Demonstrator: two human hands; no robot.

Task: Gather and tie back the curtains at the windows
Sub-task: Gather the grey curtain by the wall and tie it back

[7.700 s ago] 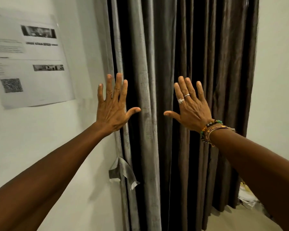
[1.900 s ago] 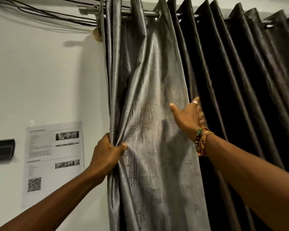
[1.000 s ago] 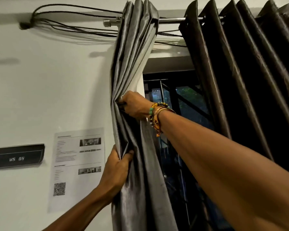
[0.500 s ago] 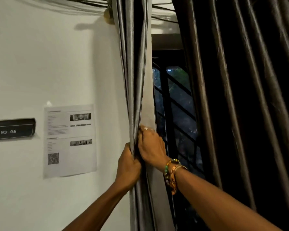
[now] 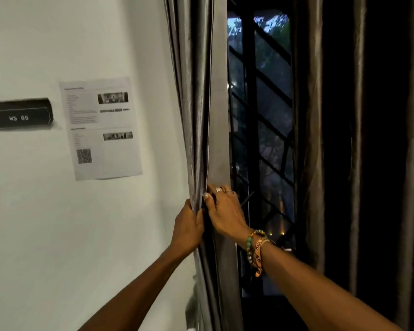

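left curtain panel [image 5: 198, 115] gathered, gripped by left hand [image 5: 188, 229] and right hand [image 5: 222, 211]; tie-back outstanding, right curtain [image 5: 359, 139] untouched.

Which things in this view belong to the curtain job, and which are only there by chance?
Belong to the job: gathered grey curtain; left hand and right hand, both with a grip on it; dark curtain hanging at the right; barred window.
Just there: printed sheet with QR code; black sign reading WS 05; white wall.
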